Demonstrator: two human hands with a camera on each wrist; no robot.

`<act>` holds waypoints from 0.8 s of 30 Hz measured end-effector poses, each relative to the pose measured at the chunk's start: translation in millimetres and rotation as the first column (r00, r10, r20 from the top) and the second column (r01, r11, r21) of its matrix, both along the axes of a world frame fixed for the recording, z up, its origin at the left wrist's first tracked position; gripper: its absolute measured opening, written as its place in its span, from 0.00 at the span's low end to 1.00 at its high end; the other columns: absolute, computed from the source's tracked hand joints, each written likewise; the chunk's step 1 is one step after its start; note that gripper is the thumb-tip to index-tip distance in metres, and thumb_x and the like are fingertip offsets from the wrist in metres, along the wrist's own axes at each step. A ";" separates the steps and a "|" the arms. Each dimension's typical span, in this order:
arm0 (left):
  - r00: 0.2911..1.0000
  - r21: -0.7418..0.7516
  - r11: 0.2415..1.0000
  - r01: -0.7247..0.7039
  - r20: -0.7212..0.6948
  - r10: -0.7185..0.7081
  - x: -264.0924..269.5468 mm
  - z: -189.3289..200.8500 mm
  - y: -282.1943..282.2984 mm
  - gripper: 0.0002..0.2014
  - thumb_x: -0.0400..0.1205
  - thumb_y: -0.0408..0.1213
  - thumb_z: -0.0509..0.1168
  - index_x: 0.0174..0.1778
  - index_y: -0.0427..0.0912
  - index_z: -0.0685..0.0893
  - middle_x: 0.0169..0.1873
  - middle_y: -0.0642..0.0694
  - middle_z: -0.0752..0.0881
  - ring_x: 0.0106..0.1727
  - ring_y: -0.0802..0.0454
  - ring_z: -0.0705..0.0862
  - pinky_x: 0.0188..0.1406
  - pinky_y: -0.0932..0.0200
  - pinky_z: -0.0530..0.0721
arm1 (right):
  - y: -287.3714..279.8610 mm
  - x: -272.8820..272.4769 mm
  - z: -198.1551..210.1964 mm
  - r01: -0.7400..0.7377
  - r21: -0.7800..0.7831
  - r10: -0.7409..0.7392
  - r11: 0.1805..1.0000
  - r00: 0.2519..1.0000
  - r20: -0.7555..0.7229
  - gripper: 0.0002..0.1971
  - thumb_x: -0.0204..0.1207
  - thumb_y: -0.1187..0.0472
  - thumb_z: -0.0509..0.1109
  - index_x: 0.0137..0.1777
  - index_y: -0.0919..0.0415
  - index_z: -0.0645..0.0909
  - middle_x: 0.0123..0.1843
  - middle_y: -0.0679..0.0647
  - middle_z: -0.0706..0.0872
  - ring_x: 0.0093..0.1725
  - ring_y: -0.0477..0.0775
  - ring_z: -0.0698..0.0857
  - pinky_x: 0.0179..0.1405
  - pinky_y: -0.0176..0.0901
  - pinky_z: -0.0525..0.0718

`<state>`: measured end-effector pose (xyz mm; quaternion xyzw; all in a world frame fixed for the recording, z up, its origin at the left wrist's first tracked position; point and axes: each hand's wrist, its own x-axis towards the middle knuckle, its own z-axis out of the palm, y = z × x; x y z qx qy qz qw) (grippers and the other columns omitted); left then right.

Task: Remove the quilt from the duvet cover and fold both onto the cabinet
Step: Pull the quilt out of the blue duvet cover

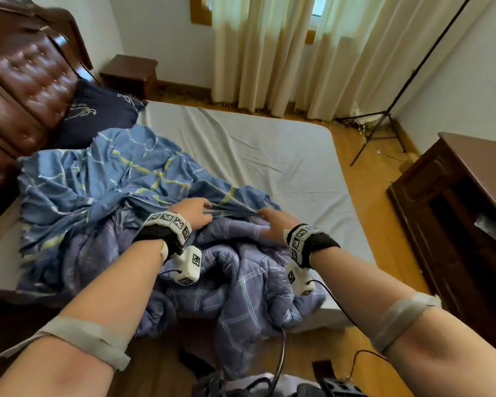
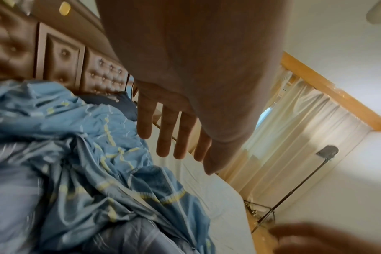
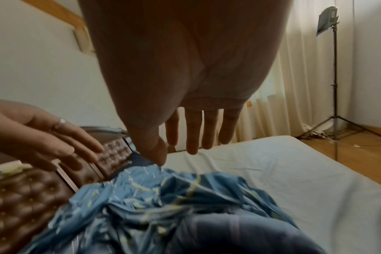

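A blue duvet cover point(image 1: 112, 181) with yellow and white lines lies crumpled on the left of the bed. A purple-blue plaid quilt point(image 1: 241, 276) spills out of its opening and hangs over the near bed edge. My left hand point(image 1: 195, 212) and right hand point(image 1: 269, 222) reach side by side to the cover's bunched opening edge. In the left wrist view my left hand point(image 2: 174, 137) has straight, spread fingers above the cover point(image 2: 76, 154) and holds nothing. My right hand point(image 3: 194, 134) is also spread flat over the cover point(image 3: 141, 189) and the quilt point(image 3: 228, 232).
A dark wooden cabinet point(image 1: 470, 173) stands to the right across a strip of wooden floor. The white-sheeted mattress point(image 1: 255, 144) stretches behind the bedding. A navy pillow point(image 1: 98, 113) leans on the tufted brown headboard point(image 1: 26, 81). A nightstand point(image 1: 129, 73) and light-stand tripod point(image 1: 384, 118) stand by the curtains.
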<state>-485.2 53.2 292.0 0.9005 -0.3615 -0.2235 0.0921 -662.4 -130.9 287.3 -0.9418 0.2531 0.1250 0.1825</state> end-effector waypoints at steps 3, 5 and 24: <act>0.999 -0.051 0.998 -0.036 -0.015 0.036 -27.2 -18.5 1.7 0.23 0.81 0.44 0.66 0.73 0.49 0.79 0.69 0.46 0.83 0.69 0.44 0.81 0.69 0.52 0.77 | -11.1 -45.9 -7.6 0.031 -0.012 -0.032 0.999 0.997 -0.074 0.28 0.75 0.51 0.71 0.76 0.48 0.73 0.70 0.56 0.83 0.68 0.61 0.82 0.65 0.49 0.80; 0.998 -0.029 0.999 -0.037 -0.049 0.036 -48.9 -20.4 3.0 0.23 0.79 0.45 0.68 0.72 0.50 0.80 0.67 0.47 0.84 0.67 0.45 0.83 0.68 0.53 0.79 | -20.4 -69.4 -9.5 0.091 0.003 -0.091 0.996 0.995 -0.042 0.26 0.78 0.54 0.70 0.76 0.52 0.74 0.70 0.56 0.83 0.67 0.60 0.82 0.64 0.46 0.79; 0.949 0.091 0.949 -0.303 -0.060 0.309 -162.8 -56.7 -203.4 0.17 0.80 0.47 0.65 0.66 0.56 0.83 0.63 0.51 0.87 0.65 0.46 0.84 0.67 0.51 0.80 | -274.5 -114.2 -97.7 0.109 0.277 -0.073 0.955 0.988 -0.138 0.26 0.80 0.53 0.71 0.77 0.55 0.71 0.71 0.57 0.83 0.67 0.59 0.83 0.68 0.48 0.79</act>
